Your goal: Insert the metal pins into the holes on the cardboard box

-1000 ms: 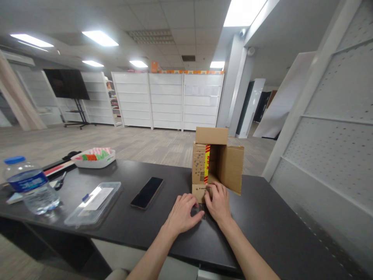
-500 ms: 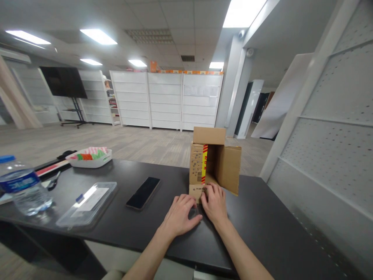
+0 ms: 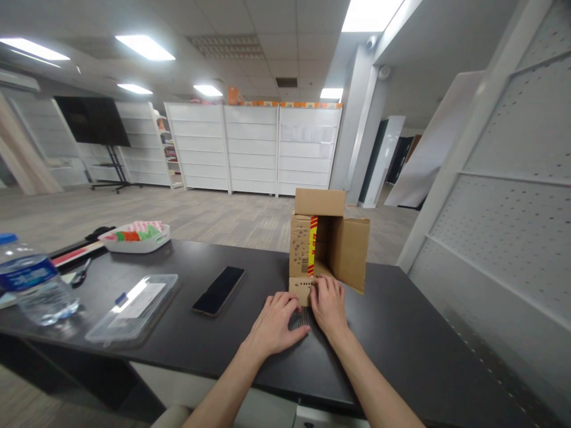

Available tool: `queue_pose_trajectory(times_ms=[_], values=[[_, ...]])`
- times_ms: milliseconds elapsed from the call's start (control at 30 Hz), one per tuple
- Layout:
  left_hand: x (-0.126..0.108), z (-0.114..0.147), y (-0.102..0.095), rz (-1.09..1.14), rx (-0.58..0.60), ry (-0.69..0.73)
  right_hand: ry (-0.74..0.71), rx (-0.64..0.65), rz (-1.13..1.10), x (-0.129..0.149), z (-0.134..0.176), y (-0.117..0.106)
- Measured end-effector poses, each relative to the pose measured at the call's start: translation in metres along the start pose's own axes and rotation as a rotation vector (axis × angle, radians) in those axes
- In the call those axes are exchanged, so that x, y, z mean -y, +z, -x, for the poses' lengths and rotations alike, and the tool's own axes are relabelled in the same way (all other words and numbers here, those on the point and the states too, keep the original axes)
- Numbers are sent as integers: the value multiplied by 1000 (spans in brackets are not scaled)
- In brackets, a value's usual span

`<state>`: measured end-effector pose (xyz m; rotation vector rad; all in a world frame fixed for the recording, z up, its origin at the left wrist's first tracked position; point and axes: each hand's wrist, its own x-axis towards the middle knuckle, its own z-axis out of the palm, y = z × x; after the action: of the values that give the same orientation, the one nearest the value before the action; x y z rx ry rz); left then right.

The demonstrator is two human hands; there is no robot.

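A brown cardboard box [image 3: 300, 245] stands on the black table, its opening towards me, with red-and-yellow tape down its front. Its low front flap [image 3: 300, 286] has a row of small holes. Thin dark sticks [image 3: 304, 318] lie side by side just below that flap, between my hands. My left hand [image 3: 277, 326] rests to their left, fingers at the flap's lower corner, thumb stretched apart towards the sticks' near ends. At the flap's right part, my right hand [image 3: 329, 304] has its fingers curled over the cardboard, thumb in front; anything small under those fingers is hidden.
To the left on the table [image 3: 187, 342] lie a phone [image 3: 219, 290] and a clear plastic case [image 3: 134, 309]. A water bottle [image 3: 33, 285], a pair of scissors [image 3: 81, 273] and a white basket [image 3: 136, 241] with colourful contents are farther left. A perforated panel [image 3: 504, 238] rises at right.
The view has tipped slightly, so everything sits a little higher. My hands keep nearly the same place at the flap; more of the thin sticks shows between them.
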<state>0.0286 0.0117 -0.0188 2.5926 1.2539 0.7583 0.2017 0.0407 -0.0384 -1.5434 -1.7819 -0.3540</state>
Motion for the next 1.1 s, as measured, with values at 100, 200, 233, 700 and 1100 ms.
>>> queue_pose_trajectory(times_ms=[100,200,233,700,1100], values=[[1,0,1,-4,6,-1,4,1,7,-1,-1,1],[1,-1,2,-9,10,-5,14,15,14,-1,-1,2],[1,-1,2,-11,12,-5,17,19,15,-2,-1,2],[1,-1,0,-21,30,-1,19,16,29,-4,-1,4],[0,-1,0,-28,40,-6,11,29,76,-3,-1,5]])
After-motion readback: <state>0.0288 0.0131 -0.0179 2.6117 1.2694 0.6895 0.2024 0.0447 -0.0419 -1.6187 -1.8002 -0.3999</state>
